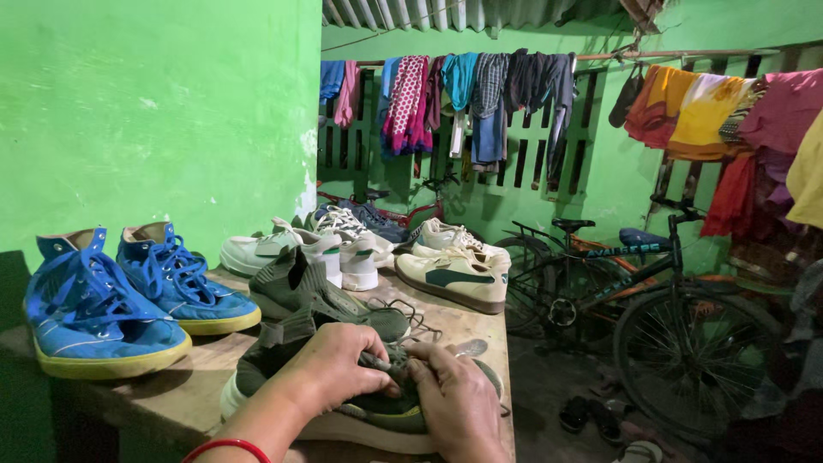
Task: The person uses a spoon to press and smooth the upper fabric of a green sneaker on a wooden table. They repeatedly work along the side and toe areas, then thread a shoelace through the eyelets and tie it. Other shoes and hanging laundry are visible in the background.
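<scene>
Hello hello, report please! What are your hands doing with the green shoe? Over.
Left hand and right hand both on green shoe, fingers pinching its laces. Shoe flat on table. Second green shoe just behind; nothing blocking.

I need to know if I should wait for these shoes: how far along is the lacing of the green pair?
Nothing looks finished. In hand: the left hand and right hand pinch a lace on the near green sneaker. The second green sneaker behind it lies with loose laces, apparently left to do. The blue high-tops and the cream sneakers stand laced; whether they belong to this job I cannot tell.
</scene>
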